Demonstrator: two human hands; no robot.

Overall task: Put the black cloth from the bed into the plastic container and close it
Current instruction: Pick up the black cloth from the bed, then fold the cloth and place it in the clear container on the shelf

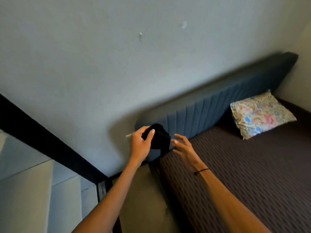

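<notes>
A bunched black cloth [159, 138] hangs in the air in front of the blue headboard, with a strip dangling below it. My left hand [140, 143] is shut on the cloth, thumb over its front. Just to the right of the cloth, my right hand [182, 146] is open with fingers spread, close to the fabric but apparently apart from it. The bed [244, 165] with a brown ribbed cover lies below and to the right. No plastic container is in view.
A flower-patterned pillow [260, 114] leans at the headboard [218, 101] on the far right. A pale wall fills the top. Light floor tiles [33, 190] and a dark skirting board [42, 137] run along the left, beside the bed's edge.
</notes>
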